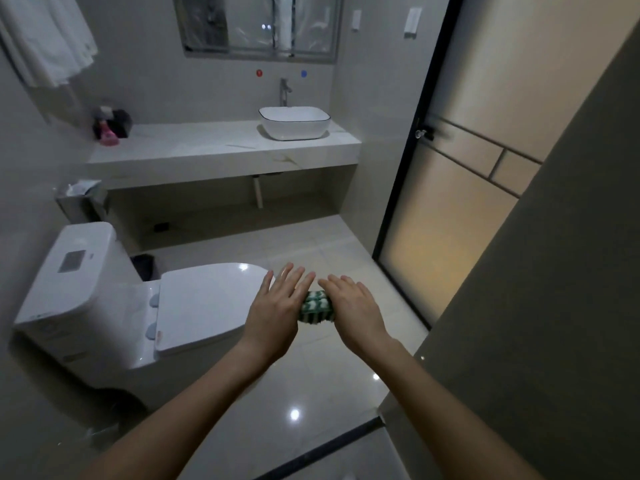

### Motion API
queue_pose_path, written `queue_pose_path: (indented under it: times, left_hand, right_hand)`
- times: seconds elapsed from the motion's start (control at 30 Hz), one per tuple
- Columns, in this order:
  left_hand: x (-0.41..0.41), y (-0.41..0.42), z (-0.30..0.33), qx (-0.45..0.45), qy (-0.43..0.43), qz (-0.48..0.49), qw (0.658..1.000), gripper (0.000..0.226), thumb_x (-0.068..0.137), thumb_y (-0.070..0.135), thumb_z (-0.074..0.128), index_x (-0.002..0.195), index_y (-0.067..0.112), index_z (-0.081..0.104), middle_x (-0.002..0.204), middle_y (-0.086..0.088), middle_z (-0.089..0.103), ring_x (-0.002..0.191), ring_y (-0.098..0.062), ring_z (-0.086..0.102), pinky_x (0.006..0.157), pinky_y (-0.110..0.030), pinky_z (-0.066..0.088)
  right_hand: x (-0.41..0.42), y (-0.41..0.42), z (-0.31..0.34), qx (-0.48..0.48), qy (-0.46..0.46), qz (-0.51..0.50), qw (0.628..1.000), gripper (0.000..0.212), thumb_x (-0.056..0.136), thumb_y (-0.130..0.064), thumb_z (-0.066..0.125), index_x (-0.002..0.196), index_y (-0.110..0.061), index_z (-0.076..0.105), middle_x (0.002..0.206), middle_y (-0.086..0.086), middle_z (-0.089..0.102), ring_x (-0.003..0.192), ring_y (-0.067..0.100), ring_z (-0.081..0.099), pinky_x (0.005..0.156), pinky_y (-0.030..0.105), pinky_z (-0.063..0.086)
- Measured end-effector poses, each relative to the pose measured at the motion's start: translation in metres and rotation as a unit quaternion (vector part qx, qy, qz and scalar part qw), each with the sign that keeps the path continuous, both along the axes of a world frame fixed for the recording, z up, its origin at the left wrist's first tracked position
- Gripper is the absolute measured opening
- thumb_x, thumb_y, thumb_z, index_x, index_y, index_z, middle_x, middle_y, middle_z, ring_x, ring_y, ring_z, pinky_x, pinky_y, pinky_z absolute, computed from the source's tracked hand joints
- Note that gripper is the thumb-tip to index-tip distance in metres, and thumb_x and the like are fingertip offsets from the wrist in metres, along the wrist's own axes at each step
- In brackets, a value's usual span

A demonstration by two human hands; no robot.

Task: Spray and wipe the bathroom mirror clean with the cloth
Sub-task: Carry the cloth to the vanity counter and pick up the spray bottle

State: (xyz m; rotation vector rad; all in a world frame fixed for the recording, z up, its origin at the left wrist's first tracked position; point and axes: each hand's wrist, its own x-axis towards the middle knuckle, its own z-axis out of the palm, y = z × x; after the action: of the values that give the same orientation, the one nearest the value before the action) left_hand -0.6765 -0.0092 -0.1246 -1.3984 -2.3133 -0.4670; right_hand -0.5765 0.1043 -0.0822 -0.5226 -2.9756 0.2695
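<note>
**While still at the doorway: cloth in hand, mirror not yet reached**

Since the wall mirror with the grey metal frame (258, 26) hangs above the far counter, well apart from us, we judge the job is at its very start: approach, nothing sprayed or wiped yet.

The folded green-and-white patterned cloth (316, 306) sits between our two palms, out over the floor beside the toilet. Left hand (277, 306) and right hand (353, 306) both show straight, flat fingers pressing the cloth from either side; neither curls round it.

The pink spray bottle (109, 135) stands at the left end of the white marble vanity counter (207, 150), just beside a black box (121, 123). The white rectangular basin with dark rim (293, 123) sits on the right, chrome tap (284, 91) behind.

Next, in our judgement: walk in past the white toilet (194, 303), free one hand, grab the bottle, then aim at the glass.
</note>
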Motion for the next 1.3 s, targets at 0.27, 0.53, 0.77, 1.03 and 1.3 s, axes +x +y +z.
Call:
queue_pose_path:
  times: [0.27,0.53,0.77,1.03,1.3]
  left_hand:
    - [-0.135,0.119,-0.005,-0.030,0.039,0.057,0.997,0.068,0.061,-0.001,0.079,0.124,0.011,0.058,0.122,-0.011,0.063,0.117,-0.033,0.056,0.099,-0.049,0.028]
    - [-0.280,0.239,0.044,0.006,0.062,0.120,0.991,0.069,0.065,-0.011,0.064,0.129,0.011,0.053,0.125,-0.009,0.061,0.123,-0.033,0.051,0.104,-0.054,0.028]
    - [-0.404,0.304,0.028,-0.021,0.062,0.127,0.990,0.069,0.063,-0.002,0.076,0.127,0.012,0.055,0.124,-0.007,0.062,0.122,-0.031,0.052,0.102,-0.056,0.028]
    - [-0.573,0.401,0.029,-0.032,0.047,0.157,0.986,0.086,0.038,-0.006,0.083,0.120,0.012,0.063,0.116,-0.005,0.067,0.112,-0.030,0.060,0.096,-0.056,0.036]
    - [-0.701,0.514,0.030,-0.069,0.042,0.123,0.989,0.090,0.032,-0.006,0.083,0.118,0.011,0.062,0.116,-0.005,0.066,0.114,-0.030,0.059,0.097,-0.056,0.032]
  right_hand:
    - [-0.145,0.129,-0.012,-0.025,0.025,0.045,0.998,0.048,0.095,-0.018,0.052,0.141,-0.018,0.037,0.148,0.004,0.037,0.137,0.020,0.030,0.112,0.032,0.019]
    - [-0.310,0.264,0.031,-0.020,0.087,0.094,0.992,0.054,0.096,-0.001,0.042,0.146,-0.020,0.032,0.154,0.002,0.029,0.144,0.019,0.019,0.117,0.035,0.009]
    - [-0.438,0.336,-0.002,-0.037,0.061,0.122,0.990,0.055,0.096,-0.005,0.044,0.146,-0.022,0.030,0.154,0.000,0.028,0.143,0.017,0.019,0.117,0.034,0.010]
    - [-0.609,0.430,0.013,0.004,0.060,0.141,0.988,0.058,0.090,0.003,0.044,0.143,-0.020,0.036,0.148,0.000,0.039,0.139,0.017,0.028,0.114,0.034,0.018]
    - [-0.729,0.542,0.011,-0.005,0.073,0.114,0.991,0.054,0.082,0.001,0.054,0.132,-0.017,0.049,0.132,0.002,0.055,0.123,0.020,0.047,0.098,0.030,0.035]
